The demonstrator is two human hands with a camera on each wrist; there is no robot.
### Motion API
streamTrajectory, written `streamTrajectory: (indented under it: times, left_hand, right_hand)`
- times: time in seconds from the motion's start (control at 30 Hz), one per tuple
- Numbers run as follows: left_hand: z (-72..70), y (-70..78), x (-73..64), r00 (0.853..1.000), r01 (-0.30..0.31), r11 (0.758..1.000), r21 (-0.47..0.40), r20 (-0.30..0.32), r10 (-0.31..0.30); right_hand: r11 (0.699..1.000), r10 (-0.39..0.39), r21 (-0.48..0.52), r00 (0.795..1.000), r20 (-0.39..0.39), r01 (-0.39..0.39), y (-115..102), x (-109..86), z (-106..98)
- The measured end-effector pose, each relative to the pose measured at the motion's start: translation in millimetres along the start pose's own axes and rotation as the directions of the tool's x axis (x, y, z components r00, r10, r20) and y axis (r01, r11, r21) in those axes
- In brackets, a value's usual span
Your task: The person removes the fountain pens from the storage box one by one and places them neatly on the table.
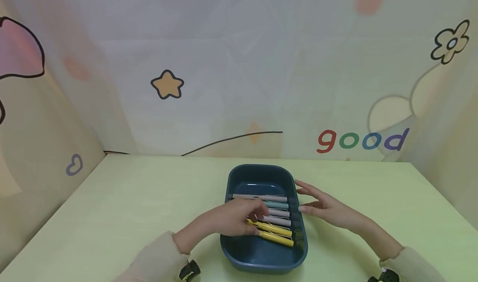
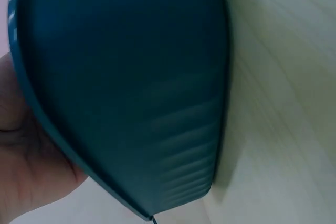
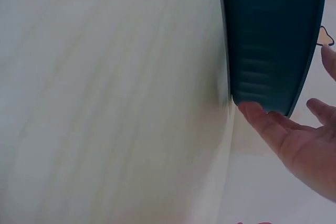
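Observation:
A dark blue plastic tray (image 1: pixel 263 259) stands on the table with several clip pens lying crosswise in it. My left hand (image 1: pixel 233 217) reaches over the tray's left rim, thumb and fingers curled about the left end of the nearest yellow pen (image 1: pixel 278 239); the fingertips are partly hidden. Just behind it lies another yellow pen (image 1: pixel 276 229). Farther back are pale lilac pens and a teal pen (image 1: pixel 277 205). Beside the tray's right wall, my right hand (image 1: pixel 330 209) has its fingers extended, fingertips at the wall. In the left wrist view, the tray wall (image 2: pixel 121 77) hides the fingers.
The tray rests on a pale yellow-green table (image 1: pixel 149 190). Behind and at both sides stands a printed cloth backdrop (image 1: pixel 224 87) with a star, a flower and the word "good". A dark wrist strap (image 1: pixel 189 270) sits at the left sleeve.

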State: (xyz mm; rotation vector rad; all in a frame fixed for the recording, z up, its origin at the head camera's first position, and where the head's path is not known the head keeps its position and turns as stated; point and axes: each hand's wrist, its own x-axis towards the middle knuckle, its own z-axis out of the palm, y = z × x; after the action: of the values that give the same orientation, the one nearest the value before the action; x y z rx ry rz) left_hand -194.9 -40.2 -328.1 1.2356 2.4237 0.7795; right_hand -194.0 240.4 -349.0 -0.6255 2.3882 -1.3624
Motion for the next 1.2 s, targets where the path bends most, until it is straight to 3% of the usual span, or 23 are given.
streamTrajectory:
  times: [0.17,0.33,0.57,0.8,1.0,1.2]
  left_hand:
    - [2.0,3.0,4.7,0.998,0.042,0.986,0.158,0.033,-0.048]
    - [7.8,2.0,8.6,0.995,0.084,0.95,0.302,0.02,-0.095]
    - [18.3,2.4,14.2,0.998,0.065,0.885,0.46,-0.028,-0.059]
    - [22.1,2.7,12.3,0.995,0.102,0.869,0.485,-0.034,-0.098]
    - [24.1,-0.6,13.6,0.998,0.059,0.865,0.498,-0.026,-0.053]
    - [20.5,-3.1,12.9,1.0,0.017,0.885,0.465,-0.023,-0.007]
  right_hand:
    - [1.0,0.006,0.015,0.999,0.038,-0.006,0.9,6.0,1.1]
    - [0.998,0.049,0.044,0.997,0.058,-0.052,0.5,7.8,1.1]
    - [0.994,0.074,0.08,0.994,0.08,-0.081,2.3,5.2,0.5]
    - [0.98,0.078,0.174,0.989,0.124,-0.099,1.2,4.8,3.4]
    - [0.964,0.098,0.233,0.986,0.137,-0.128,2.0,4.1,3.7]
    - [0.965,0.099,0.228,0.985,0.138,-0.129,2.4,5.5,3.0]
